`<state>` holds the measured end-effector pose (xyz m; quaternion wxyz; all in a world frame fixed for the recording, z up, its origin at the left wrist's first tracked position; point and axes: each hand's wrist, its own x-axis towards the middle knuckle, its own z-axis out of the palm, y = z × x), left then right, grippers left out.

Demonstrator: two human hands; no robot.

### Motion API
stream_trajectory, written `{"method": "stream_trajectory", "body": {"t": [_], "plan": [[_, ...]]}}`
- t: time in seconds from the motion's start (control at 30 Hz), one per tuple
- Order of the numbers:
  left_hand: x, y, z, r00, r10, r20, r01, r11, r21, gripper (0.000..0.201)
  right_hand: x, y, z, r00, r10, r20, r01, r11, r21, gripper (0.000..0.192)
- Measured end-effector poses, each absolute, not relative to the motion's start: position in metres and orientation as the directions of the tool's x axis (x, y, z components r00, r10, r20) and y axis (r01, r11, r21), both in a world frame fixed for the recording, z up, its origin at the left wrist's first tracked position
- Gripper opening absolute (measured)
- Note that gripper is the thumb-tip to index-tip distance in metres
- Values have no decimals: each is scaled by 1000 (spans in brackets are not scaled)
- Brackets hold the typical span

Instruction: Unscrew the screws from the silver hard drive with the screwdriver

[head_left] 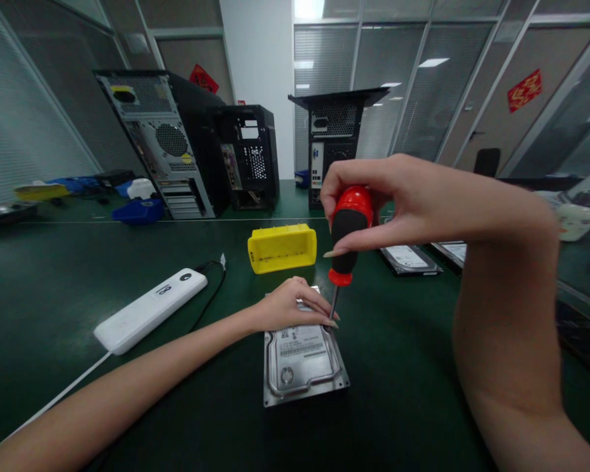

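Observation:
A silver hard drive [302,357] with a printed label lies on the green table in front of me. My left hand [295,305] lies across its far part, fingers curved over the top and their tips at the right edge beside the screwdriver's tip. The thumb is hidden. Above, my right hand [368,196] is wrapped round the red and black handle of a screwdriver [347,239]. The screwdriver stands nearly upright, its metal shaft meeting the drive near the right edge. The exact contact at the tip is partly covered by my left fingertips.
Just beyond the drive stands a yellow bin [282,249]. To the left lies a white power bank [152,311] with cables. More hard drives [408,257] lie at right. Computer cases [201,141] stand at the back, near a blue bin [138,211].

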<state>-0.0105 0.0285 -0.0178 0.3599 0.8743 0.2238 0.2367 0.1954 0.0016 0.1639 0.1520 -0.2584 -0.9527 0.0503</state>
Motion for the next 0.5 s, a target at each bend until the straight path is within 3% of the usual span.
{"method": "stream_trajectory", "body": {"t": [0.5], "plan": [[-10,27,-18,781,596,190,287,-611,738,11,190,3,165,-810,538,236,514,843,-156,37]]}}
